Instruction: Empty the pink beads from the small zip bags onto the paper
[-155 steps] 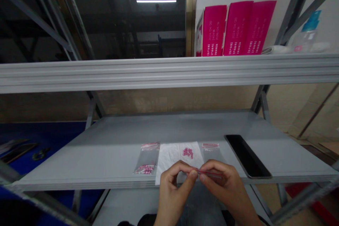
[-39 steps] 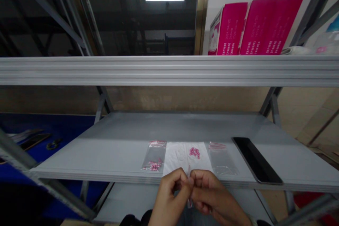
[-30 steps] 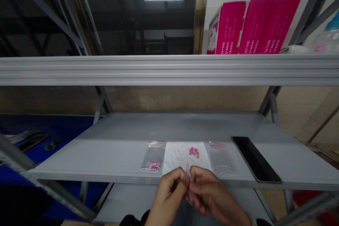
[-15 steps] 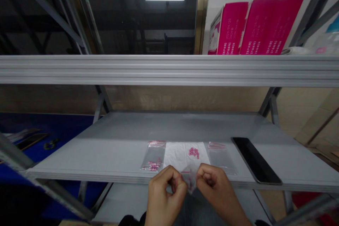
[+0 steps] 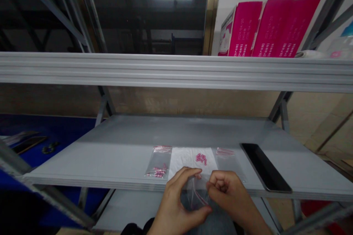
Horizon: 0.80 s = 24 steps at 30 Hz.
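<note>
In front of the shelf edge, a small clear zip-lock bag [image 5: 196,194] is between my two hands, its pink-lined mouth bowed apart. My left hand [image 5: 176,205] curves round it in a wide C, the index finger at the top and the thumb at the bottom. The thumb and fingers of my right hand [image 5: 227,192] pinch its right side. Just beyond lies a white sheet [image 5: 182,159] with a cluster of pink beads [image 5: 201,158] on it. Left of the sheet is a zip-lock bag [image 5: 159,161] holding pink pieces; to its right lies another clear bag [image 5: 227,161].
A black phone-like slab [image 5: 264,167] lies on the grey shelf [image 5: 124,143] at the right. Above runs a metal crossbar [image 5: 176,71], with pink boxes [image 5: 275,29] standing behind it. A blue surface [image 5: 71,128] with small items is at the left.
My left hand has gone from a close pinch to a wide thumb-and-finger spread round the bag. The bag's mouth is now bowed wider. My right hand still pinches it.
</note>
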{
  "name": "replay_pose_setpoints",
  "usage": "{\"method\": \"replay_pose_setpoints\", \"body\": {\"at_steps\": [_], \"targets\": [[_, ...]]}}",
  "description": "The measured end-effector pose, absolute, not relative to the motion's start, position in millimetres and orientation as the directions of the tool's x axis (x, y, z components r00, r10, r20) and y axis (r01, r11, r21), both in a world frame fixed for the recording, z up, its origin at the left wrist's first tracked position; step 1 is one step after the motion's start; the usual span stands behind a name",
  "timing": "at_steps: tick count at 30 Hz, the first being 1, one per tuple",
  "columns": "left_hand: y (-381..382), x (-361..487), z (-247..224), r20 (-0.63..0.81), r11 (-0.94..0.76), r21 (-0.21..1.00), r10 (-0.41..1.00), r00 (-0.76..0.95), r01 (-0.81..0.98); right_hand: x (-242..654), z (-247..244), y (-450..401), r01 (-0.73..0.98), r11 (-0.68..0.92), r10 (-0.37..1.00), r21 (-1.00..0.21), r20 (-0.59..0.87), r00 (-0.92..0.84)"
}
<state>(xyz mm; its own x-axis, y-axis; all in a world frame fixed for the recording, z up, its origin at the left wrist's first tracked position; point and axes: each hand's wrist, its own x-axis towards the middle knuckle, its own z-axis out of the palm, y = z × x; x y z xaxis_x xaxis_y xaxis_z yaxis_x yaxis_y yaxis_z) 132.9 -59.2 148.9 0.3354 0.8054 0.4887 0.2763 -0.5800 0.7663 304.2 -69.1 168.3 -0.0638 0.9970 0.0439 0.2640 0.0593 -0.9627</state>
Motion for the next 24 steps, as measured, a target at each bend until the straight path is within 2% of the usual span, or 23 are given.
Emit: {"method": "replay_pose_setpoints", "body": {"at_steps": [4, 7, 9, 10, 12, 14, 17, 19, 22, 24], "targets": [[-52, 135, 151, 0.507, -0.549, 0.828, 0.820, 0.267, 0.113, 306, 173, -74, 0.243, 0.122, 0.991, -0.962, 0.104, -0.086], [-43, 133, 148, 0.423, -0.423, 0.904, 0.858, 0.290, -0.069, 308, 179, -78, 0.334, 0.359, 0.930, -0.872, 0.365, -0.046], [-37, 133, 145, 0.343, -0.294, 0.938, 0.869, 0.357, -0.186, 308, 183, -79, 0.396, 0.547, 0.828, -0.738, 0.545, -0.129], [-35, 133, 144, 0.308, -0.230, 0.945, 0.865, 0.396, -0.234, 307, 184, -78, 0.403, 0.612, 0.784, -0.680, 0.589, -0.197], [-32, 134, 142, 0.269, -0.136, 0.944, 0.844, 0.464, -0.300, 306, 184, -76, 0.401, 0.672, 0.738, -0.623, 0.607, -0.294], [-30, 136, 141, 0.257, -0.101, 0.943, 0.825, 0.503, -0.317, 305, 182, -72, 0.410, 0.676, 0.735, -0.612, 0.597, -0.321], [-26, 136, 143, 0.248, -0.124, 0.955, 0.831, 0.498, -0.269, 304, 177, -69, 0.408, 0.664, 0.745, -0.627, 0.602, -0.289], [-20, 133, 148, 0.262, -0.188, 0.962, 0.842, 0.472, -0.197, 304, 172, -69, 0.407, 0.646, 0.754, -0.646, 0.623, -0.207], [-5, 124, 161, 0.331, -0.378, 0.925, 0.841, 0.427, 0.026, 305, 162, -69, 0.437, 0.573, 0.771, -0.693, 0.636, -0.001], [9, 118, 170, 0.394, -0.522, 0.820, 0.813, 0.429, 0.235, 304, 154, -68, 0.469, 0.505, 0.796, -0.724, 0.601, 0.070]]}}
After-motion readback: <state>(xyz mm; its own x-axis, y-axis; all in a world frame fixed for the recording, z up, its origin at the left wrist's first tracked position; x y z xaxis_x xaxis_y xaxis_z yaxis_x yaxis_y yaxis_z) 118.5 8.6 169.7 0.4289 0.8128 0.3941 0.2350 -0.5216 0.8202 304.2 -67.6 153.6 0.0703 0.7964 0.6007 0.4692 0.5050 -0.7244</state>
